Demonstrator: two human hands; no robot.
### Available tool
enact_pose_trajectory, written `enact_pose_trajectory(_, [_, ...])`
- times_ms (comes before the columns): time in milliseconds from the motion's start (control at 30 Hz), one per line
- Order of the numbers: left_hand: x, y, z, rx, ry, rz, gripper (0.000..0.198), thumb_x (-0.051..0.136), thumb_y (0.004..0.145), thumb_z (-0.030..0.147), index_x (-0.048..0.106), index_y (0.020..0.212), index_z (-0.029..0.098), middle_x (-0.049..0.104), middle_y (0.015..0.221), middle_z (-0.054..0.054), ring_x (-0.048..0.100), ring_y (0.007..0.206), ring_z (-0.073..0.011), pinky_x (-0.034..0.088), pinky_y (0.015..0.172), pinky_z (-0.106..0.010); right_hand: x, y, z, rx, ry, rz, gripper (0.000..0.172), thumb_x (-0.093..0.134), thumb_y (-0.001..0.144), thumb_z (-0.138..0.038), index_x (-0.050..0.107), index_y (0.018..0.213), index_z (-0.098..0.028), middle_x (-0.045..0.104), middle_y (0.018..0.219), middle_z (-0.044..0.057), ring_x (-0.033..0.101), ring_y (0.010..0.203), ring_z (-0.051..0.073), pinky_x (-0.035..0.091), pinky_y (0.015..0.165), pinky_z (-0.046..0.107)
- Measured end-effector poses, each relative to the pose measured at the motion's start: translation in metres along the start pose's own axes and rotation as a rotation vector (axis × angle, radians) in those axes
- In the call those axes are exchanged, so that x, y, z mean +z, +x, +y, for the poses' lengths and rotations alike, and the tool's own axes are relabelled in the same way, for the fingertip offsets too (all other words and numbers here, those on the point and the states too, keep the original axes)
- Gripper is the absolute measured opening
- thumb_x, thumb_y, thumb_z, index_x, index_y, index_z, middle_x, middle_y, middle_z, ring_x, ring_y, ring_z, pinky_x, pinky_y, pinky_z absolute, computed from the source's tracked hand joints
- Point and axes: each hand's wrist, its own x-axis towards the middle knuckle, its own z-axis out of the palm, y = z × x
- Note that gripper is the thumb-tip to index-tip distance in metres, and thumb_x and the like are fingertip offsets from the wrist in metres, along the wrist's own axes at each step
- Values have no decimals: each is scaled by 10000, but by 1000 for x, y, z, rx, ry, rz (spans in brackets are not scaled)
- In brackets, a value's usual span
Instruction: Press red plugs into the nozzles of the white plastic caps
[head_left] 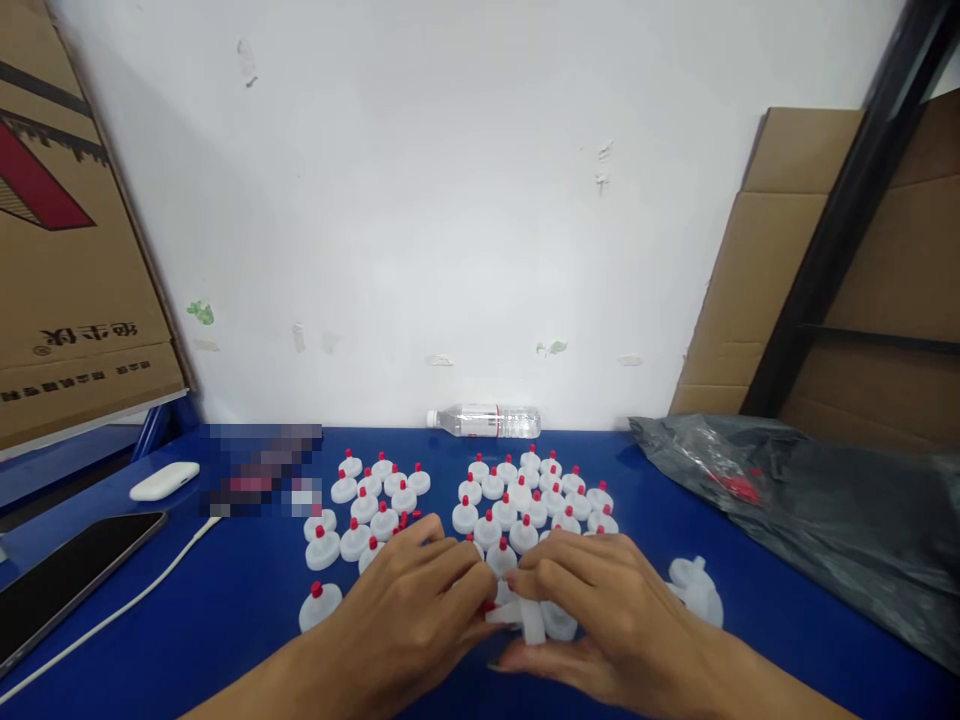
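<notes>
My right hand [600, 600] is closed around a white plastic lid [532, 622], held on edge between thumb and fingers. Its narrow spout points left toward my left hand [420, 600]. The fingers of that hand are pinched together at the spout's end, where a bit of a small red cap [489, 607] shows; the fingertips are mostly hidden. Around both hands stand many white lids topped with red caps, such as one at the front left [319, 607]. Several loose red caps [405, 519] lie just beyond my left hand.
White lids without red caps [701, 590] lie right of my right hand. A clear water bottle [487, 421] lies against the wall. On the left are a phone [75, 580], a white case [165, 481] and a cable [142, 603]. A grey plastic bag [825, 510] covers the right side.
</notes>
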Motion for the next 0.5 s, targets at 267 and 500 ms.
enact_pose_trajectory(267, [0,0,-1,-20,-13,23,206,440,1091,232,522,907,189,657,739,39,563,598,-127,391,618,-326,0,-2,2,26,-27,16,322,644,981,-503,565,963,-192,691,768,-3,638,625,146,357,524,282])
enact_pose_trajectory(500, [1,-3,-1,-18,-14,46,189,469,1083,227,569,930,179,687,766,30,620,632,-128,408,607,-328,2,-3,0,40,-70,14,323,619,994,-514,581,974,-194,687,754,-4,653,618,151,360,512,281])
